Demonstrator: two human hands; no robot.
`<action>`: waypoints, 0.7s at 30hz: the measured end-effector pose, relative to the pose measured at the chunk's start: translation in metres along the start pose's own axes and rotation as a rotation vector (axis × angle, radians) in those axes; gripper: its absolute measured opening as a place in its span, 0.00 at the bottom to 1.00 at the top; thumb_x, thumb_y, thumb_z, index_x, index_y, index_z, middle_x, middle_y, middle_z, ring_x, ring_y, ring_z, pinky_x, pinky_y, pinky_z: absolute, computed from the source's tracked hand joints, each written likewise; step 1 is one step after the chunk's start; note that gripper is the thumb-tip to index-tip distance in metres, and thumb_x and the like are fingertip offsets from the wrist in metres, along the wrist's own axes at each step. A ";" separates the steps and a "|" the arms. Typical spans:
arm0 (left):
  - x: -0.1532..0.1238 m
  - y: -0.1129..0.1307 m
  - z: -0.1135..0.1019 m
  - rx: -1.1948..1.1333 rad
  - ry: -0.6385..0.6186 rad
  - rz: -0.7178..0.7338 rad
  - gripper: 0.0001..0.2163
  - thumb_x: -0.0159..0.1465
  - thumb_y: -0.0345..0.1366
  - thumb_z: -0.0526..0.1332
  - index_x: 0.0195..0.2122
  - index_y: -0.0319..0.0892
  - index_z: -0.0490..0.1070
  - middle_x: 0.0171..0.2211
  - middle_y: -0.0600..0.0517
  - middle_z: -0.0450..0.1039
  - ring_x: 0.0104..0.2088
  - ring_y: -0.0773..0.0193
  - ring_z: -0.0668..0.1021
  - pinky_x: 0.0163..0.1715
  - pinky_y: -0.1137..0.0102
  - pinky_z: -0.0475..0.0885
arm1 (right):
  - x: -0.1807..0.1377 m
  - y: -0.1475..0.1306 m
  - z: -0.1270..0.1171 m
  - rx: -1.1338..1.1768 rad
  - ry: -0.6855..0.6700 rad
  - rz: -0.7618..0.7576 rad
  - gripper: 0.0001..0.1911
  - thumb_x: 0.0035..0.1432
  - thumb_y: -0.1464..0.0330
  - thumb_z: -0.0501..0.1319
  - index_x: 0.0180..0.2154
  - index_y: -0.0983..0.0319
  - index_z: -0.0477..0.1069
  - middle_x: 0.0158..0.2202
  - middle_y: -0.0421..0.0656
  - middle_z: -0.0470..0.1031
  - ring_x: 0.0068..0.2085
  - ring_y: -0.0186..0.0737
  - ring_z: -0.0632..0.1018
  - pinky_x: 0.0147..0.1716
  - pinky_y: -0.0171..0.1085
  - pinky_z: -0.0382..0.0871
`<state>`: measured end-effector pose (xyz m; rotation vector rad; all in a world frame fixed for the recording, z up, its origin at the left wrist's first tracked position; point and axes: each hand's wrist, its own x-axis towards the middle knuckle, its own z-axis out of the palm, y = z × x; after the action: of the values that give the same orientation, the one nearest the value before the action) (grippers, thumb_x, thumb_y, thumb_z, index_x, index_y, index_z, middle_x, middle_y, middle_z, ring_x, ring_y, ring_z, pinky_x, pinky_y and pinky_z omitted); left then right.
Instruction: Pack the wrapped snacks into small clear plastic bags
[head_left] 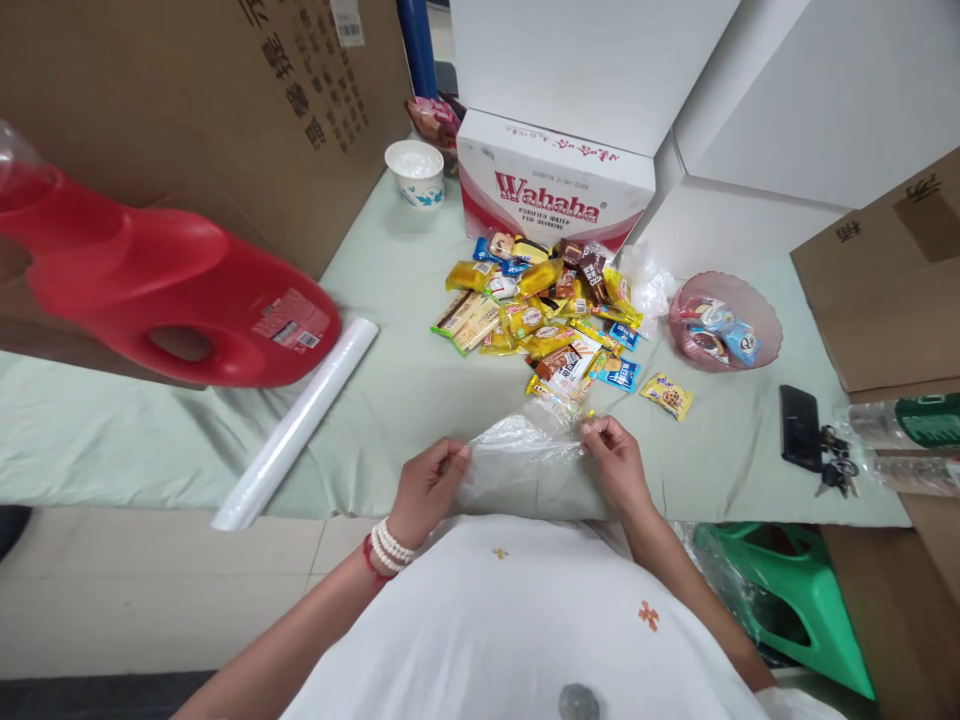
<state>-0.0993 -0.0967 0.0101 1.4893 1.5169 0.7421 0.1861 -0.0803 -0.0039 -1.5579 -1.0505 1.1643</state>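
Watching from afar, I have my left hand [433, 485] pinching one edge of a clear bag [521, 455] and my right hand [619, 465] pinching the other, the bag stretched between them over the near part of the cloth [401, 330]. Just beyond it lie the snacks [540, 310], heaped; a pink bowl [766, 325] sits right of them. Farther back stand a box [555, 195] and a cup [418, 185].

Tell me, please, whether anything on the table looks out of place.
Slightly: the white roll lies askew, its near end appearing to jut past the front edge of the table. One yellow packet also lies apart, to the right of the snack pile beyond the clear plastic bag.
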 end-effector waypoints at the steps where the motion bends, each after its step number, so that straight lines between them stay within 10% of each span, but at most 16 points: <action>1: -0.001 -0.006 -0.005 0.045 -0.015 -0.035 0.16 0.68 0.48 0.56 0.29 0.45 0.72 0.23 0.54 0.72 0.26 0.63 0.72 0.29 0.70 0.66 | 0.002 -0.002 0.000 0.084 -0.005 -0.007 0.19 0.58 0.52 0.69 0.29 0.58 0.68 0.31 0.39 0.75 0.32 0.38 0.74 0.35 0.37 0.71; 8: 0.024 0.013 -0.024 0.150 0.173 0.104 0.12 0.68 0.45 0.56 0.35 0.45 0.73 0.34 0.50 0.75 0.33 0.61 0.76 0.35 0.67 0.70 | 0.005 -0.016 0.000 0.362 -0.092 0.033 0.17 0.52 0.57 0.76 0.28 0.58 0.71 0.45 0.42 0.82 0.44 0.43 0.81 0.50 0.44 0.76; 12: 0.064 0.043 0.022 -0.194 0.008 0.107 0.18 0.65 0.50 0.61 0.48 0.45 0.73 0.49 0.46 0.79 0.49 0.56 0.79 0.51 0.62 0.72 | 0.003 -0.027 0.008 0.395 -0.217 0.032 0.17 0.54 0.57 0.75 0.29 0.57 0.71 0.49 0.43 0.83 0.48 0.48 0.83 0.55 0.51 0.75; 16: 0.093 0.055 0.074 -0.561 -0.076 -0.052 0.20 0.56 0.54 0.69 0.36 0.42 0.75 0.36 0.48 0.80 0.41 0.55 0.80 0.47 0.62 0.73 | -0.001 -0.037 0.009 0.379 -0.312 0.000 0.17 0.56 0.57 0.74 0.29 0.57 0.70 0.49 0.42 0.83 0.48 0.49 0.83 0.54 0.53 0.76; 21: 0.089 0.049 0.076 -0.693 -0.088 -0.080 0.25 0.58 0.62 0.64 0.35 0.41 0.75 0.35 0.48 0.80 0.35 0.60 0.79 0.37 0.67 0.74 | -0.001 -0.035 -0.005 0.302 -0.036 0.011 0.21 0.54 0.50 0.73 0.33 0.56 0.68 0.41 0.41 0.82 0.35 0.42 0.82 0.35 0.43 0.79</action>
<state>-0.0016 -0.0155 0.0036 0.9178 1.0809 1.0089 0.1872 -0.0736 0.0304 -1.3115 -0.8447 1.2963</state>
